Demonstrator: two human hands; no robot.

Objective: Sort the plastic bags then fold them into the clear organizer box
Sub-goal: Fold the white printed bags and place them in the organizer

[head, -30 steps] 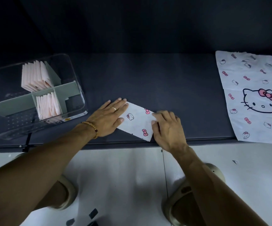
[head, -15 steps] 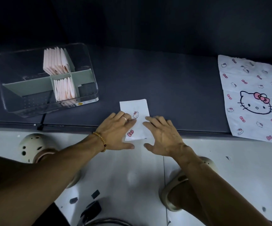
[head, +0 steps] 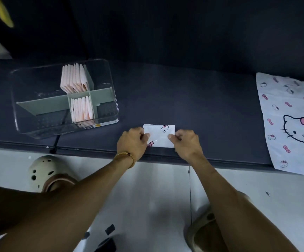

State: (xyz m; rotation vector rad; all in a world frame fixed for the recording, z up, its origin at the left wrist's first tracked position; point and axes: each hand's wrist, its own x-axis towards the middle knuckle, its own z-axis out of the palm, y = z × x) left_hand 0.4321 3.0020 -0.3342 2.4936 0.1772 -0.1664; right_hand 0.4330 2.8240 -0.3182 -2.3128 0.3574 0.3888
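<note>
Small white folded bag (head: 160, 135), pink-bow cat print, rectangular.

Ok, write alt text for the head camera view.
Both hands, left and right, pinch a small folded cat-print bag on a dark table. A clear organizer box holding folded pink bags sits left; a flat cat-print bag lies right.

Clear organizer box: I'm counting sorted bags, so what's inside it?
Inside the clear organizer box, grey dividers separate two upright stacks of folded pink bags. Exact counts are unreadable; they overlap.
</note>
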